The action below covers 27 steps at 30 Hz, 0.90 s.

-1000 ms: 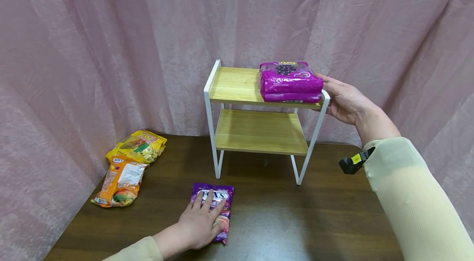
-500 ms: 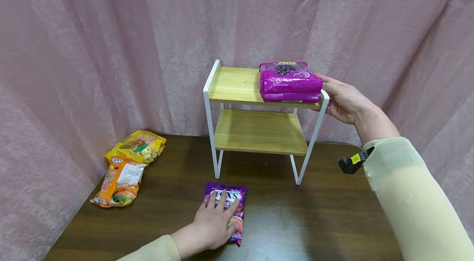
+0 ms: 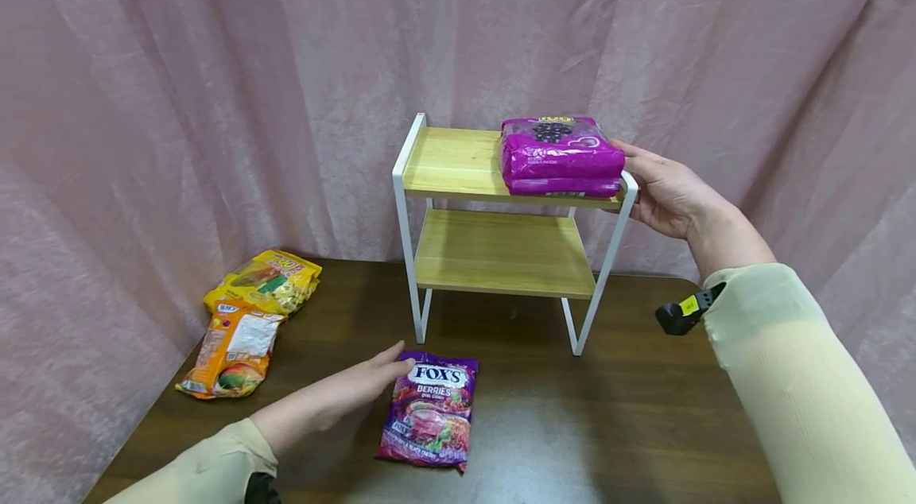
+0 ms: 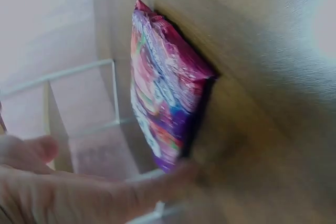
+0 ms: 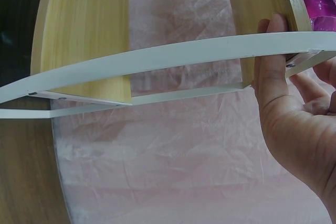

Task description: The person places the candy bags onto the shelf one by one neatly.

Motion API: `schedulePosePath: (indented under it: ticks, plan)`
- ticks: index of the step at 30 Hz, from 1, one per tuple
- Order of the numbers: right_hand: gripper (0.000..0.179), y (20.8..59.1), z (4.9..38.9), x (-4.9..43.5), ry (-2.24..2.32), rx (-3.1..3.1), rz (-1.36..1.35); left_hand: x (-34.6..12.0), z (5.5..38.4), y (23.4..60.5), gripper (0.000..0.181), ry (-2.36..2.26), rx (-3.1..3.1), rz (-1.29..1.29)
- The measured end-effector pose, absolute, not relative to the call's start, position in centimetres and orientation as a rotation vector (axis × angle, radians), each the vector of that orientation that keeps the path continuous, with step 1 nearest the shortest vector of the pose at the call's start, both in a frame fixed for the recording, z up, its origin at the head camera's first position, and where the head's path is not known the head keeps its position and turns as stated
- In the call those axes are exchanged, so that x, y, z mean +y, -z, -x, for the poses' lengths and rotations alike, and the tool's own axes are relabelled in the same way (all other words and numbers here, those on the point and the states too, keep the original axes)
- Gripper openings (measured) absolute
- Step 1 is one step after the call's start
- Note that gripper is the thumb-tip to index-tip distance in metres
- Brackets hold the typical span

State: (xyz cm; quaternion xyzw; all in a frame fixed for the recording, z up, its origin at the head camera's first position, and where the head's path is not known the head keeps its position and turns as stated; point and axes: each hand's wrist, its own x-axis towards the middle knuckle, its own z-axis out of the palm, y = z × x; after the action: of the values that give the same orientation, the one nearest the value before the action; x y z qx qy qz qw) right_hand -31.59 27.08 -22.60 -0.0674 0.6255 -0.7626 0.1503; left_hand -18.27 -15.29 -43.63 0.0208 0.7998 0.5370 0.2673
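A purple Fox's Berries candy bag (image 3: 432,418) lies flat on the table in front of the two-tier shelf (image 3: 501,253). My left hand (image 3: 347,395) is at its left edge, fingers straight, fingertips near the top left corner; the left wrist view is blurred. My right hand (image 3: 669,194) grips the shelf's upper right end. In the right wrist view, fingers (image 5: 273,72) reach past the white frame to the underside of the top board. Beside that hand, a magenta bag (image 3: 560,158) with a dark berry picture rests on the top board's right half.
An orange snack bag (image 3: 234,349) and a yellow snack bag (image 3: 268,281) overlap at the table's left edge. The shelf's lower board (image 3: 504,253) is bare wood. A pink curtain (image 3: 343,91) hangs behind the brown table (image 3: 544,432).
My left hand slid the Fox's bag to the right with its palm down on it, then lifted off toward the bag's left side. My right hand stayed on the shelf.
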Motion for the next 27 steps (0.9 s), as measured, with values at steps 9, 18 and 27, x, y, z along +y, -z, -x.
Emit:
schedulePosePath:
  ticks: [9,18,27]
  plan:
    - [0.077,22.5,31.4,27.3,2.196,1.791,0.184,-18.6,17.9,44.5,0.092,-1.769,1.616,0.296]
    - [0.075,22.6,31.6,27.3,2.185,1.797,0.185,-19.5,17.5,45.3,0.087,-1.769,1.556,0.315]
    - [0.075,22.8,31.7,27.3,2.173,1.820,0.176,-19.3,17.5,46.0,0.087,-1.740,1.577,0.263]
